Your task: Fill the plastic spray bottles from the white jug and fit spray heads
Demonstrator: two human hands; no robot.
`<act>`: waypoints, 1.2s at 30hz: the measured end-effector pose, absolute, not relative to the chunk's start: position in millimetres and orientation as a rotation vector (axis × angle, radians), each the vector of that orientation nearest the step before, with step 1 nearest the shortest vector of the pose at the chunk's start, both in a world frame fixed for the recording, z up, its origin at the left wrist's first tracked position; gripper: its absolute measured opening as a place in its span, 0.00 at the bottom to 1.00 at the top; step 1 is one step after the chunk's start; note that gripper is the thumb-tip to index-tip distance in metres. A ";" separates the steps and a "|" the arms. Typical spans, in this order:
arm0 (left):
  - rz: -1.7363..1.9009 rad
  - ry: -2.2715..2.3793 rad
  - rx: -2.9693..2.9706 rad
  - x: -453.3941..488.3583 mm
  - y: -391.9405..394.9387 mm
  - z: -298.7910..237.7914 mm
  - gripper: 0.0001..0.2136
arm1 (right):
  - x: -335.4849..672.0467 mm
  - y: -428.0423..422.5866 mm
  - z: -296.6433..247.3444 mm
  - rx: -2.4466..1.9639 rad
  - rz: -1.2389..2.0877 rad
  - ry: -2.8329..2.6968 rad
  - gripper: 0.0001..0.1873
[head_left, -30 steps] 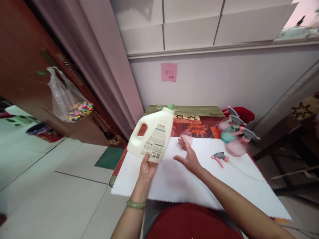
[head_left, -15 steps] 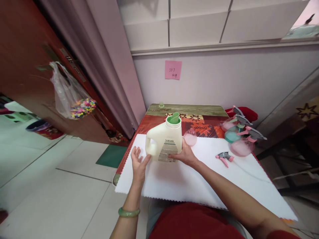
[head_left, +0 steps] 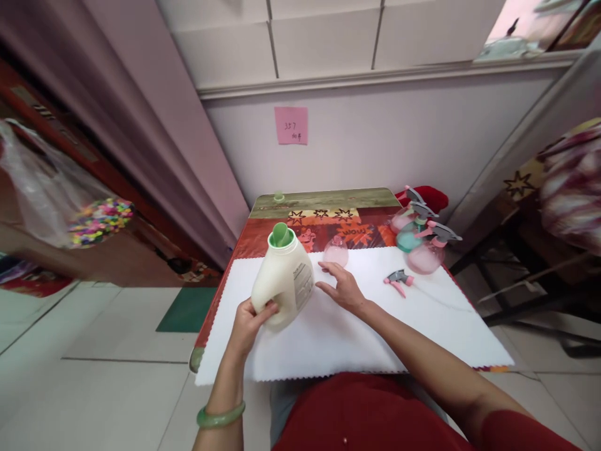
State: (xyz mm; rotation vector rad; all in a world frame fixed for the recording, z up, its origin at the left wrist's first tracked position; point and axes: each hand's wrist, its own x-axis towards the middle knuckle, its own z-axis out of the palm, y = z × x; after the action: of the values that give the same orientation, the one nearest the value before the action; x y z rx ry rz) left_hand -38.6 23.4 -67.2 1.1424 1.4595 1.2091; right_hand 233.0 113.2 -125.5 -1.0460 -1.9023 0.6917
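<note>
My left hand (head_left: 248, 322) is wrapped round the handle of a cream detergent jug (head_left: 282, 282), which tilts slightly to the left. The jug has no cap on, and a green pour spout (head_left: 282, 234) shows in its mouth. Just right of the jug, my right hand (head_left: 342, 287) is open, thumb and fingers apart, touching nothing. Beyond its fingers stands a round pink bottle (head_left: 336, 252) without a sprayer top. A loose grey and pink trigger sprayer (head_left: 398, 282) lies on the white cloth (head_left: 323, 351), its thin tube pointing right.
At the table's back right stand several spray bottles, among them a pink one (head_left: 425, 255) and a teal one (head_left: 408, 239), near a red item (head_left: 429, 198). A small green cap (head_left: 278, 196) sits at the back left. A plastic bag of colourful pieces (head_left: 101, 220) hangs at left.
My left hand has taken the jug by its handle, and my right hand has let go of it. The jug has turned and tipped leftward. The view has swung to the right.
</note>
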 end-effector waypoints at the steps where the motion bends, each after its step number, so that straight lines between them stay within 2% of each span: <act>1: 1.179 1.451 1.142 -38.7 23.4 -63.9 0.17 | 241.3 106.8 -130.7 -1.061 0.678 -1.904 0.26; 7: 1.106 1.455 1.182 -43.0 24.5 -53.5 0.19 | 320.7 72.8 -141.5 -1.295 0.497 -1.801 0.19; 14: 1.479 1.583 1.096 -9.2 54.2 -49.7 0.20 | 420.1 69.3 -129.7 -1.910 0.187 -1.689 0.16; 17: 1.599 1.629 1.006 9.9 73.7 -51.0 0.19 | 431.7 74.3 -132.5 -2.047 0.196 -1.783 0.16; 23: 1.580 1.685 0.960 24.4 84.6 -65.0 0.18 | 433.2 78.1 -146.4 -2.104 0.113 -1.870 0.20; 31: 1.574 1.713 1.008 22.4 70.9 -74.7 0.25 | 443.1 83.7 -135.2 -2.260 0.022 -2.005 0.13; 36: 1.789 2.072 1.340 46.8 41.6 -81.6 0.40 | 443.2 83.4 -124.8 -2.359 0.191 -1.853 0.15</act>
State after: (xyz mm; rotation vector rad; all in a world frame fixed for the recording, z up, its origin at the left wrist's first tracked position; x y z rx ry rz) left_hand 46.8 41.6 -81.6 1.3401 2.0716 1.7888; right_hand 443.2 83.4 -124.8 -2.3586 -1.8534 0.1909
